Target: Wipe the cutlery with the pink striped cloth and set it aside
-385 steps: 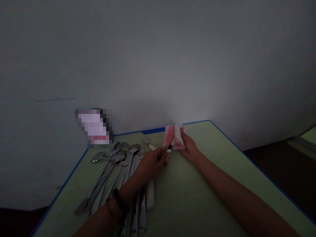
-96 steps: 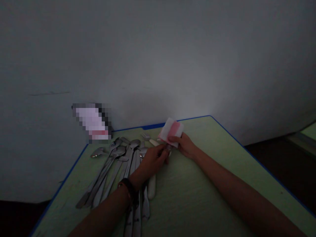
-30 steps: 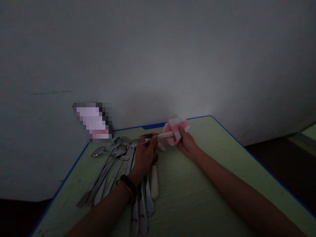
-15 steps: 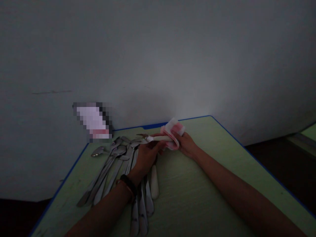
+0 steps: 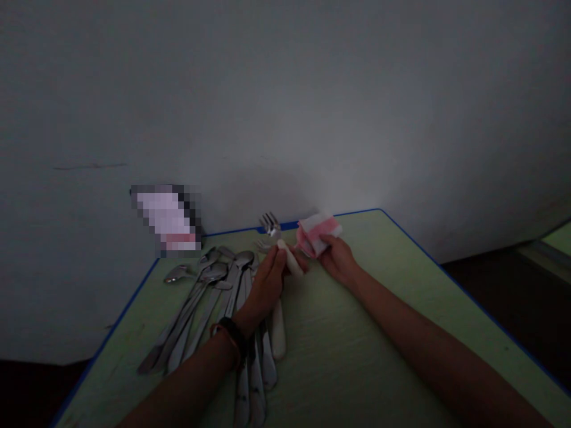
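My left hand (image 5: 268,274) is closed around a fork with a cream-white handle (image 5: 292,260); its metal tines point up and away, near the far table edge. My right hand (image 5: 339,259) grips a folded pink-and-white cloth (image 5: 319,232), a little to the right of the fork and apart from the handle. Under and beside my left wrist lie several metal spoons (image 5: 215,272) and other cutlery. A second cream-white handle (image 5: 279,333) lies just right of this pile, its far end hidden by my left hand.
The pale green table (image 5: 357,356) has a blue rim and stands against a grey wall (image 5: 285,107). A blurred-out phone-like object (image 5: 167,220) leans on the wall at the back left corner. Part of another green surface (image 5: 559,246) shows at far right.
The cloth has come off the fork handle and moved slightly right with my right hand. My left hand has turned the fork, so its tines now point upward and its handle slants toward me.
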`<state>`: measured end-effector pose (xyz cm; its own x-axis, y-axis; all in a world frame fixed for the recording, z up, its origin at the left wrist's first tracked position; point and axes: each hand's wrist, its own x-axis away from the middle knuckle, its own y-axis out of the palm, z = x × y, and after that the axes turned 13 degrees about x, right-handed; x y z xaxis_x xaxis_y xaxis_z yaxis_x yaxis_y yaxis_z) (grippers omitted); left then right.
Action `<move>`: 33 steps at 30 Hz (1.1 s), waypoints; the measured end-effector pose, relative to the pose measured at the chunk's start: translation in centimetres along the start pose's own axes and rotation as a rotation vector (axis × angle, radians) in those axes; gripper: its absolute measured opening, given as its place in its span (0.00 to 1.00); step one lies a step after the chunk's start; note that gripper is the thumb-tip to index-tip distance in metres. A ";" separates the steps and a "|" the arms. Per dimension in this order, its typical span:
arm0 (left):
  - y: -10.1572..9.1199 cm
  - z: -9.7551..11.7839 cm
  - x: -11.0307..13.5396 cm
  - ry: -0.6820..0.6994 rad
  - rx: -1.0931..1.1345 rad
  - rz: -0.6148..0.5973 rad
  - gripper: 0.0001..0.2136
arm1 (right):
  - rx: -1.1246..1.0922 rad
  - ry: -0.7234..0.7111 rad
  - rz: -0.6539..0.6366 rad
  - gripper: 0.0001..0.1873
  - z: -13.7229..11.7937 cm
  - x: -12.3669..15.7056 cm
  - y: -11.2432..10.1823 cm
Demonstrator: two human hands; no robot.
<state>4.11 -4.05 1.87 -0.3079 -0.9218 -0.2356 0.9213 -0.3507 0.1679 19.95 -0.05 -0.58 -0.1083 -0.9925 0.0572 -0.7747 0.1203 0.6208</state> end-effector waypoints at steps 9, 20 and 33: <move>0.2 0.4 -0.1 -0.098 -0.213 -0.065 0.15 | 0.073 0.090 -0.037 0.06 -0.5 0.7 0.3; -0.1 -0.2 0.0 -0.089 -0.367 -0.202 0.16 | -0.047 0.119 -0.181 0.19 -1.7 1.0 -0.1; 0.0 -0.2 0.0 -0.038 -0.510 -0.221 0.13 | 0.228 -0.022 -0.215 0.12 -0.4 1.2 0.2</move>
<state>4.19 -4.07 1.66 -0.5067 -0.8438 -0.1768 0.8291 -0.4206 -0.3684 19.93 -1.18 -0.12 0.0613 -0.9953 -0.0751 -0.9009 -0.0876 0.4252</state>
